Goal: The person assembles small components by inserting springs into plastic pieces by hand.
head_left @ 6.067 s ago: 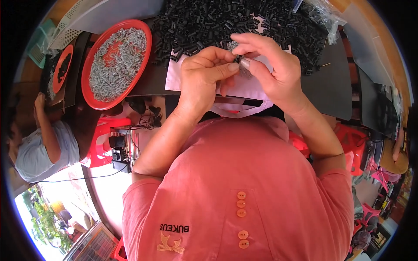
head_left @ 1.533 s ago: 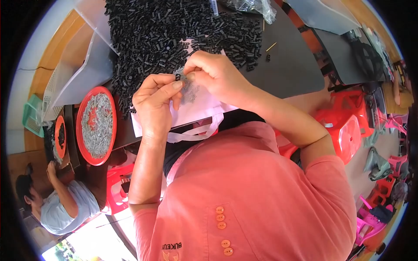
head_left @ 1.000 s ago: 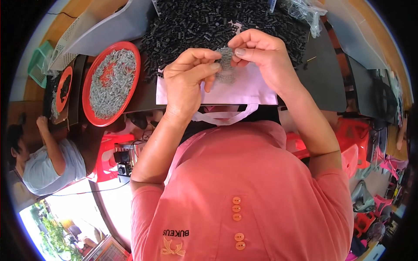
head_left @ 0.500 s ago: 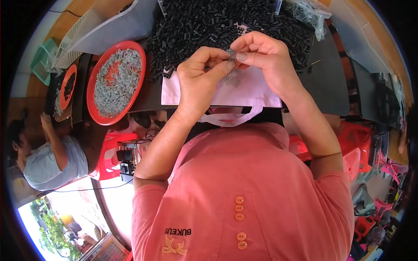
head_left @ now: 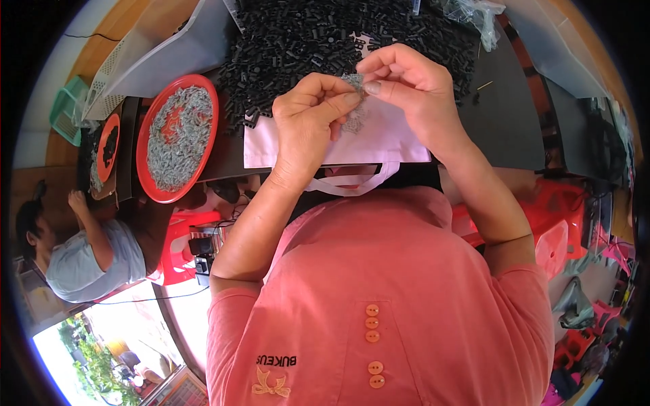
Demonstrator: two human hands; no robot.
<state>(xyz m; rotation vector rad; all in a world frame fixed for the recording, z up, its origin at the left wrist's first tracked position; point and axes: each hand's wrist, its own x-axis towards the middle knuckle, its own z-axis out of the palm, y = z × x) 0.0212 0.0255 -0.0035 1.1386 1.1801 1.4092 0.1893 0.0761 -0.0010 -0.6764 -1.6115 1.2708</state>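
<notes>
Above a pale pink cloth bag (head_left: pixel 399 139) with loop handles, my two hands meet at the edge of a heap of small black plastic pieces (head_left: pixel 298 47). My left hand (head_left: pixel 305 122) is closed, thumb against the curled fingers, on a clump of tiny grey metal pieces (head_left: pixel 353 80). Beside that clump, the thumb and forefinger of my right hand (head_left: pixel 420 88) come together in a loose pinch; whatever is between them is too small to tell. More grey bits (head_left: pixel 352 124) lie on the bag below. A red plate (head_left: pixel 142 155) at the left holds many similar grey pieces.
Clear plastic bins (head_left: pixel 172 64) stand far left, with another bin (head_left: pixel 555 47) at far right. A crumpled plastic bag (head_left: pixel 481 20) lies behind the black heap. At the left, a person (head_left: pixel 95 250) sits by an orange plate (head_left: pixel 105 169). Red stools (head_left: pixel 558 210) stand below the table.
The whole view has shifted slightly. My right thumb has drawn a little away from my left thumb, and more of the grey clump shows between the hands.
</notes>
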